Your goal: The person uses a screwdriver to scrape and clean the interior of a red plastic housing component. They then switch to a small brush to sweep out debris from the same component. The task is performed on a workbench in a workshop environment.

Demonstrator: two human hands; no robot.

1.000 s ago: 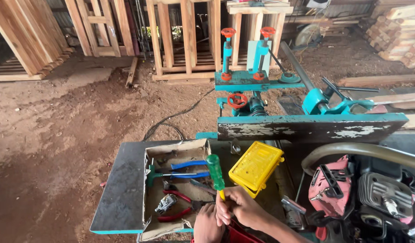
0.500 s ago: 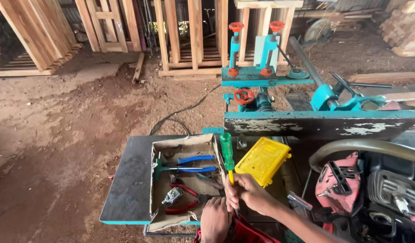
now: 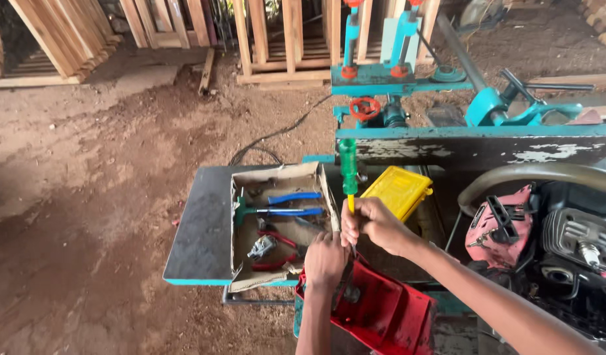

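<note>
My right hand [image 3: 372, 225] grips the shaft of a screwdriver with a green handle [image 3: 348, 165], which stands nearly upright with its tip down. Just below and left, my left hand [image 3: 325, 258] holds the upper edge of a red plastic machine cover [image 3: 382, 312]. The screwdriver's tip is hidden between my two hands and the red cover. A yellow plastic case [image 3: 398, 190] lies right behind my right hand.
A cardboard box [image 3: 277, 179] of hand tools, blue-handled pliers [image 3: 294, 197] among them, sits on a dark bench top [image 3: 201, 227]. A pink and black engine [image 3: 546, 236] lies to the right. A teal woodworking machine [image 3: 447, 112] stands behind, with wooden frames beyond on the dirt floor.
The view has shifted slightly, placing the bench lower in the picture. My hands stay on the screwdriver and the red cover, with the screwdriver a little more upright.
</note>
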